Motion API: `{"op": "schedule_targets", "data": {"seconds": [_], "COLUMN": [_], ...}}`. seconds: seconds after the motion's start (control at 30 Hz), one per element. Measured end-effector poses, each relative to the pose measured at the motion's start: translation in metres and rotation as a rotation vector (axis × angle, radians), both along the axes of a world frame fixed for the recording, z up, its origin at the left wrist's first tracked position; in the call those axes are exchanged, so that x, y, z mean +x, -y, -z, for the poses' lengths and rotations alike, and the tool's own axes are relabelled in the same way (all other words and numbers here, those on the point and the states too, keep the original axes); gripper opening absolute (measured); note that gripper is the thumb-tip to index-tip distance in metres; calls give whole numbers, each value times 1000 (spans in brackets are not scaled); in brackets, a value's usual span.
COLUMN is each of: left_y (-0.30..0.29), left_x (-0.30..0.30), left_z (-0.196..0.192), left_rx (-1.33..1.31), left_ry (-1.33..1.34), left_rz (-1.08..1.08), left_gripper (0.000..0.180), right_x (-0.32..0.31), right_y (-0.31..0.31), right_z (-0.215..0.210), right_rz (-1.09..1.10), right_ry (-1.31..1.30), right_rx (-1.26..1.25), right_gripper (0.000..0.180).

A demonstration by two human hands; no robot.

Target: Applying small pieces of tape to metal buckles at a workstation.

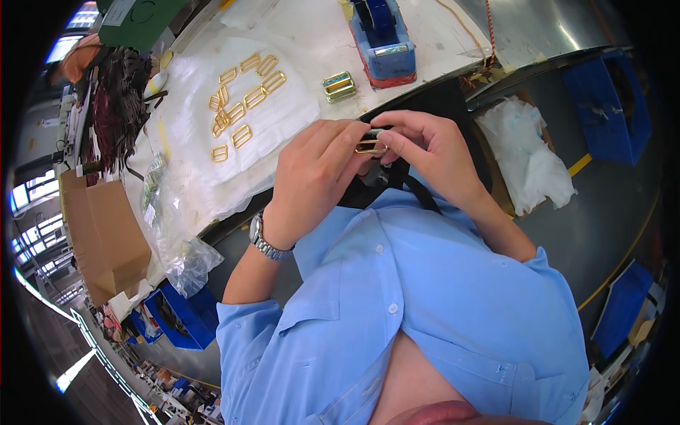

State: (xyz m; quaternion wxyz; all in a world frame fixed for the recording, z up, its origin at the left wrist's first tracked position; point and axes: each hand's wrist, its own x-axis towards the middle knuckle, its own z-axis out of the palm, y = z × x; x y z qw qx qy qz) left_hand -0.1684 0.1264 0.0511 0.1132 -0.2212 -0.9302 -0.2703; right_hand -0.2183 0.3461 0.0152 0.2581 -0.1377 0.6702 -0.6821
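Both hands meet at the table's front edge around one gold slider buckle [368,146]. My left hand [315,166] pinches it from the left side, and my right hand [433,152] grips its right end between thumb and fingers. Part of the buckle is covered by the fingertips. Beyond the hands, a small stack of gold buckles with a greenish sheen [339,86] rests on the table. Several loose gold slider buckles [241,136] lie spread over a white sheet [273,138] to the left.
A blue tape dispenser [391,64] stands at the back of the table [304,21]. Clear plastic bags [188,265] and a brown carton [106,237] are at the left. On the right, white plastic wrap [524,152] fills a box beside a blue bin [605,106].
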Motion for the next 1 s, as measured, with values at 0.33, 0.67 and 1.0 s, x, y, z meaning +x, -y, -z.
{"op": "schedule_targets", "data": {"seconds": [0.33,0.67,1.0], "left_y": [32,6,-26], "left_x": [-64,-72,-138], "left_z": [29,-1,-5], "left_rx": [-6,45,-36], "left_ry": [-87,-209,-530], "left_rz": [-222,-221,-60], "left_gripper": [29,31,27], "right_x": [-18,-96,-78], "right_y": [-18,0,8], "right_z": [-4,-1,-14], "right_rz": [334,330,302], "right_ry": [-128,-499,-86], "right_rx": [-143,183,-260], "right_gripper": [33,33,16]}}
